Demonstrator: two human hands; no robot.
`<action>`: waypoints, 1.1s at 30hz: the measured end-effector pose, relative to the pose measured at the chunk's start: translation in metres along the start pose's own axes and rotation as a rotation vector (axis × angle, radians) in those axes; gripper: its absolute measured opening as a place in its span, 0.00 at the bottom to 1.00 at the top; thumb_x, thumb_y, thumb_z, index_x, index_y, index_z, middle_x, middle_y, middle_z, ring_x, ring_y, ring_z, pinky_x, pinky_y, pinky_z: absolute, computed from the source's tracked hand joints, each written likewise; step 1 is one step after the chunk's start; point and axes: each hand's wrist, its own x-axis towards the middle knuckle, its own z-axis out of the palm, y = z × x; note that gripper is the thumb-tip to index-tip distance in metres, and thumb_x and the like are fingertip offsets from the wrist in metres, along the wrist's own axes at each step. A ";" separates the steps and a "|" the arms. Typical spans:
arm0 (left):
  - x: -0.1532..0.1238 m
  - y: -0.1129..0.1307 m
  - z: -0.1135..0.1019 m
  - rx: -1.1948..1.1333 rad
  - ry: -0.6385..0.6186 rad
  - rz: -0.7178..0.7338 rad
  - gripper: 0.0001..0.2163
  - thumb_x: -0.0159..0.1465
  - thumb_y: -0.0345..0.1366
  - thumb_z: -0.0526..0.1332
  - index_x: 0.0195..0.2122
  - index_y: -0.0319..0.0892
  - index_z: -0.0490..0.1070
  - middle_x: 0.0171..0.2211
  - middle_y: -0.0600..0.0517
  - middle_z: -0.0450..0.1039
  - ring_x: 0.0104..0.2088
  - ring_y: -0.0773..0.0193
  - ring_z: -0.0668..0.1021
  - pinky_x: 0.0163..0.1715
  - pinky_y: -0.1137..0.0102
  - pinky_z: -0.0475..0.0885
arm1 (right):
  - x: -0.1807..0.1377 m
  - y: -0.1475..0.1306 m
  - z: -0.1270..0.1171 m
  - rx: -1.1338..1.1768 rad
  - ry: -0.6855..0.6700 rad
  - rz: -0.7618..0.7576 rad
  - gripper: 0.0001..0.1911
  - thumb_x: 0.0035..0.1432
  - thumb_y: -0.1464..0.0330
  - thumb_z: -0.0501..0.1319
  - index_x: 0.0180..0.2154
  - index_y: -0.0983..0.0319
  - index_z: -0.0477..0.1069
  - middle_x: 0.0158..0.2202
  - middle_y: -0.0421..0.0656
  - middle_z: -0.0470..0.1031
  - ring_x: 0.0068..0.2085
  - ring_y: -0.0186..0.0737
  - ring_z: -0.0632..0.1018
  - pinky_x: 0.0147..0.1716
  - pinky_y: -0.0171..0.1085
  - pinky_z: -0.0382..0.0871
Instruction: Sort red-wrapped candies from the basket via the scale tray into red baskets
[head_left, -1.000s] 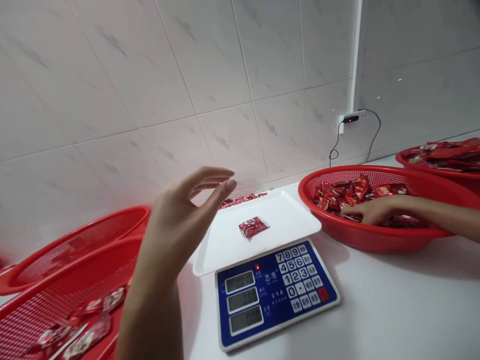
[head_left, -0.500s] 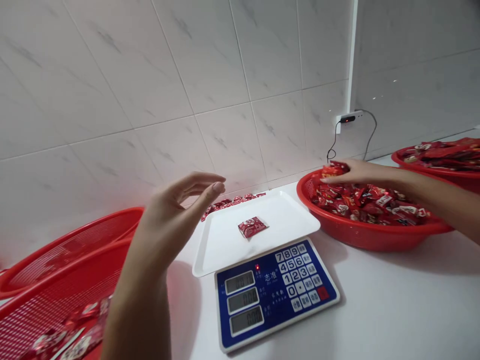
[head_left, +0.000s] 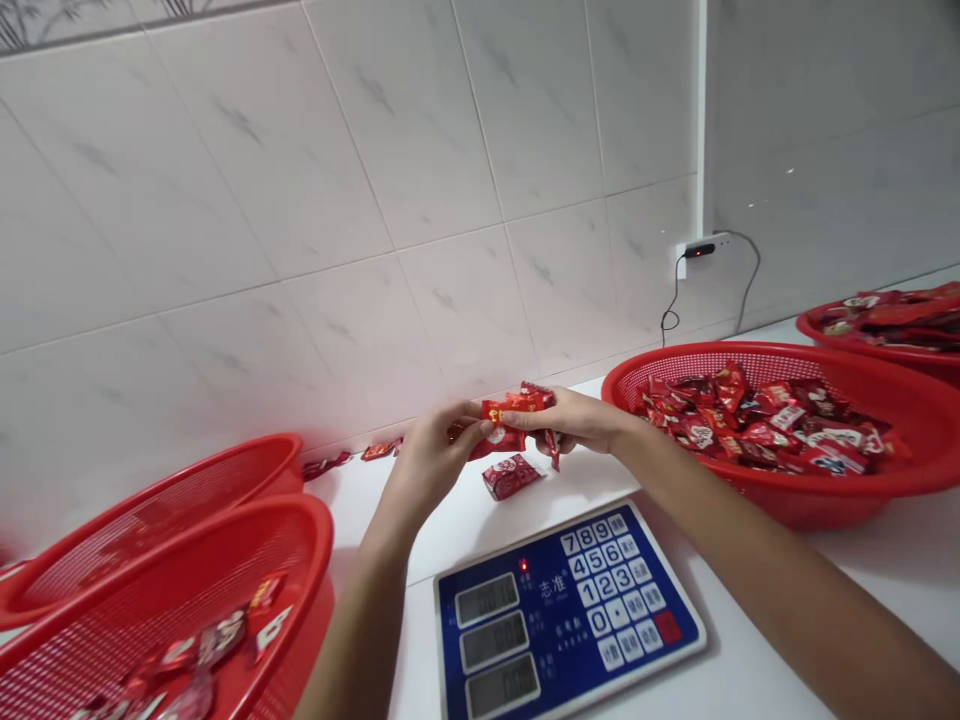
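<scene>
My left hand point(head_left: 435, 450) and my right hand point(head_left: 581, 418) meet above the white weighing tray point(head_left: 450, 530). Several red wrapped candies point(head_left: 517, 403) are bunched in the right hand's fingers. The left thumb and fingers pinch the left end of that bunch, on a red wrapped candy point(head_left: 501, 438). Just below, one dark red candy packet point(head_left: 511, 477) rests on the tray. The tray sits on a blue digital scale point(head_left: 559, 620) with a keypad and three displays. Fingers cover part of the bunch.
At right stands a red basket point(head_left: 795, 497) heaped with wrapped candies, with another full red basket point(head_left: 900, 350) behind it. Two red baskets stand at left; the nearer red basket point(head_left: 319, 540) holds several candies. More packets point(head_left: 382, 449) lie along the tiled wall. A cable point(head_left: 750, 270) hangs from a socket.
My right hand has come left out of the right basket with candies. My left hand has moved right and closed on a candy. The view has tilted slightly upward.
</scene>
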 end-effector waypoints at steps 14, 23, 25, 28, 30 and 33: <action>0.011 -0.033 0.003 0.037 0.146 -0.042 0.14 0.54 0.44 0.63 0.37 0.42 0.72 0.33 0.47 0.81 0.36 0.54 0.82 0.35 0.63 0.75 | -0.004 0.011 -0.022 -0.075 0.251 0.039 0.14 0.54 0.58 0.67 0.32 0.62 0.70 0.27 0.42 0.73 0.18 0.27 0.66 0.15 0.31 0.54; 0.012 -0.039 0.011 0.239 0.186 0.023 0.05 0.55 0.35 0.58 0.29 0.45 0.73 0.31 0.49 0.80 0.35 0.54 0.80 0.39 0.61 0.72 | -0.012 0.003 -0.024 -0.104 0.193 0.062 0.11 0.50 0.64 0.68 0.30 0.64 0.69 0.26 0.42 0.74 0.19 0.27 0.68 0.14 0.30 0.53; 0.013 -0.042 0.010 0.256 0.145 0.044 0.04 0.54 0.34 0.59 0.29 0.45 0.73 0.33 0.49 0.81 0.37 0.54 0.80 0.40 0.61 0.72 | -0.013 0.003 -0.025 -0.126 0.182 0.049 0.09 0.51 0.66 0.66 0.29 0.65 0.70 0.25 0.42 0.74 0.19 0.27 0.68 0.15 0.30 0.53; 0.011 -0.041 0.000 0.245 -0.017 0.054 0.03 0.51 0.35 0.61 0.26 0.45 0.74 0.29 0.51 0.81 0.34 0.55 0.81 0.37 0.64 0.75 | -0.014 0.002 -0.025 -0.129 0.188 0.059 0.09 0.50 0.67 0.66 0.28 0.64 0.69 0.26 0.43 0.74 0.19 0.27 0.68 0.15 0.30 0.52; 0.009 -0.035 -0.011 0.218 -0.028 0.048 0.05 0.52 0.36 0.60 0.27 0.45 0.75 0.30 0.50 0.81 0.34 0.56 0.82 0.38 0.64 0.75 | -0.013 0.002 -0.025 -0.108 0.188 0.065 0.10 0.50 0.66 0.67 0.28 0.63 0.68 0.28 0.43 0.75 0.19 0.27 0.68 0.15 0.30 0.53; 0.003 -0.018 -0.021 0.158 0.122 0.028 0.10 0.57 0.42 0.60 0.35 0.44 0.75 0.34 0.47 0.81 0.38 0.56 0.82 0.43 0.62 0.75 | -0.013 0.002 -0.022 -0.106 0.151 0.044 0.10 0.51 0.64 0.67 0.29 0.63 0.68 0.28 0.43 0.75 0.19 0.27 0.67 0.15 0.30 0.55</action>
